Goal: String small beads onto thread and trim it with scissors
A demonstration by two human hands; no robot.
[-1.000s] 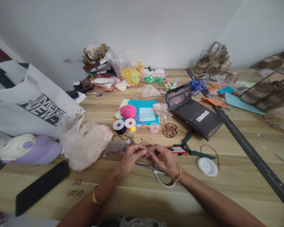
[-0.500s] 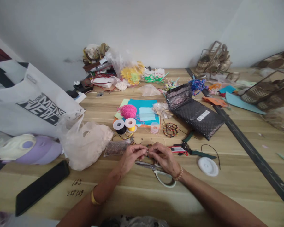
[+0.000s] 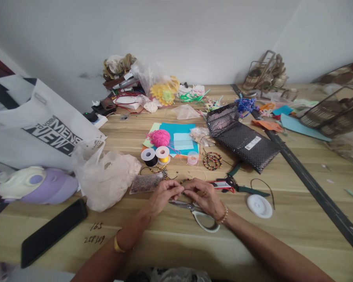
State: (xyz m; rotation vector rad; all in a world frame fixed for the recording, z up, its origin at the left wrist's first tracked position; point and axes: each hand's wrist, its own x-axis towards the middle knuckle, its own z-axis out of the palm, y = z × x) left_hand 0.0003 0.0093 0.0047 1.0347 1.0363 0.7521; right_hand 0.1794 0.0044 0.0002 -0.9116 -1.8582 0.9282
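Observation:
My left hand (image 3: 168, 192) and my right hand (image 3: 202, 195) meet fingertip to fingertip above the table, both pinched closed. Between and just behind the fingers shows a short arc of a beaded bracelet (image 3: 184, 181); the ends in my fingertips are too small to make out. Under my right hand lies a pair of scissors (image 3: 206, 222) with pale handles, blades pointing left. A clear bag of small beads (image 3: 146, 183) rests beside my left hand. Finished-looking loops of colourful beads (image 3: 212, 161) lie beyond my right hand.
Behind the hands are a black spool (image 3: 149, 156), a yellow spool (image 3: 162, 155) and pink yarn (image 3: 160, 138). To the right lie green-handled pliers (image 3: 250, 190), a white round lid (image 3: 259, 206) and a black bubble mailer (image 3: 244, 141). A plastic bag (image 3: 106, 180) and phone (image 3: 54, 233) stand left.
The fingertips have shifted slightly against each other, and a bit more of the beaded arc shows between the hands. The whole view has moved a little; nothing else differs.

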